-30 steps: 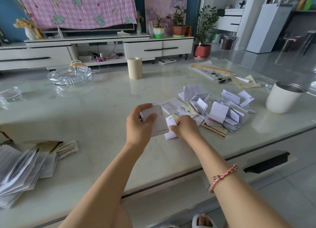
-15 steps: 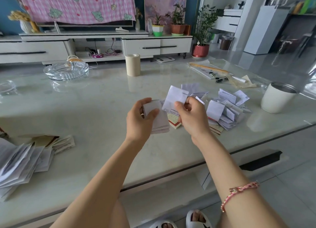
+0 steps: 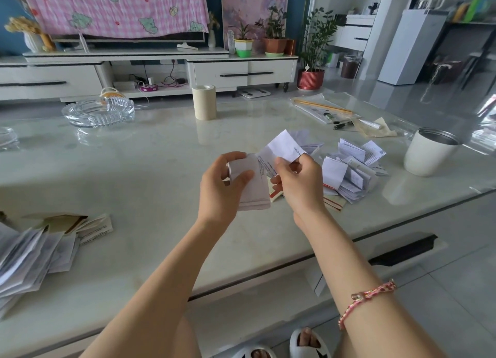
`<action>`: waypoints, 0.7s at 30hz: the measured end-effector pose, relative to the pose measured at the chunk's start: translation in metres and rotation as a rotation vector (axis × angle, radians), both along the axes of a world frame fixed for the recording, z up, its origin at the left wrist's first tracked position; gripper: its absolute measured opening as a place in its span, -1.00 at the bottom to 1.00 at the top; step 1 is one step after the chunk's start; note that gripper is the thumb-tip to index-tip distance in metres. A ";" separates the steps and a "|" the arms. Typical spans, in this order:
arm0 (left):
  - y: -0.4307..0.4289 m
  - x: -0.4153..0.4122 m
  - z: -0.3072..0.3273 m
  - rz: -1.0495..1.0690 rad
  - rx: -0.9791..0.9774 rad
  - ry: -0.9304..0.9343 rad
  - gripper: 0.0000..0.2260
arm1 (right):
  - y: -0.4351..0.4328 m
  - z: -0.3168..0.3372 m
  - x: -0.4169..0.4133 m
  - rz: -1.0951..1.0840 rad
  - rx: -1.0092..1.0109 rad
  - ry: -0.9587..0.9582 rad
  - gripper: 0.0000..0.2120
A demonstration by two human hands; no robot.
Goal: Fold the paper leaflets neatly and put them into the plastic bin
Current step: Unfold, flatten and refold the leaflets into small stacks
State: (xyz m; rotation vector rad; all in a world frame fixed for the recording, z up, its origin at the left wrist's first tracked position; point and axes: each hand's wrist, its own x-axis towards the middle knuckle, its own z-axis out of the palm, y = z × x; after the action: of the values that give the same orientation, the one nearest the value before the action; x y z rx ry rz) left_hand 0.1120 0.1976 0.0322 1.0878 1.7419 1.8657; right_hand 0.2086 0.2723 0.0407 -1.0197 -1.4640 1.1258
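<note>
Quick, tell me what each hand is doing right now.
The left hand is closed, gripping a stack of folded leaflets.
The right hand is closed, pinching a single leaflet above the stack.

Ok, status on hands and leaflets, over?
Left hand grips folded stack. Right hand pinches one leaflet. Loose pile lies between hands and white container.
</note>
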 end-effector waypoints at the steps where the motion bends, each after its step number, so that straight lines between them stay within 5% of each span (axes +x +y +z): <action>1: 0.000 0.001 0.001 -0.004 0.012 0.000 -0.73 | 0.001 0.000 0.000 -0.004 -0.007 -0.007 -0.86; 10: 0.005 0.005 0.000 0.011 0.008 -0.006 -0.79 | 0.002 0.020 0.016 0.070 -0.043 0.098 -0.76; 13: 0.006 0.005 0.000 0.009 -0.005 -0.055 -0.83 | -0.003 0.020 0.021 0.318 0.045 -0.086 -0.74; 16: 0.007 0.007 0.001 0.009 -0.021 -0.130 -0.86 | -0.010 0.007 0.013 0.302 0.225 -0.367 -0.61; 21: 0.008 0.011 0.000 0.020 -0.027 -0.195 -0.78 | -0.020 -0.005 0.001 0.165 0.247 -0.355 -0.61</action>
State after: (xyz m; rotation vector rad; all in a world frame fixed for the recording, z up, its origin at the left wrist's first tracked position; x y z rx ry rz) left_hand 0.1231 0.2057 0.0321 0.8496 1.6679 1.8851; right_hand 0.2094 0.2521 0.0356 -0.9700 -1.9473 0.8766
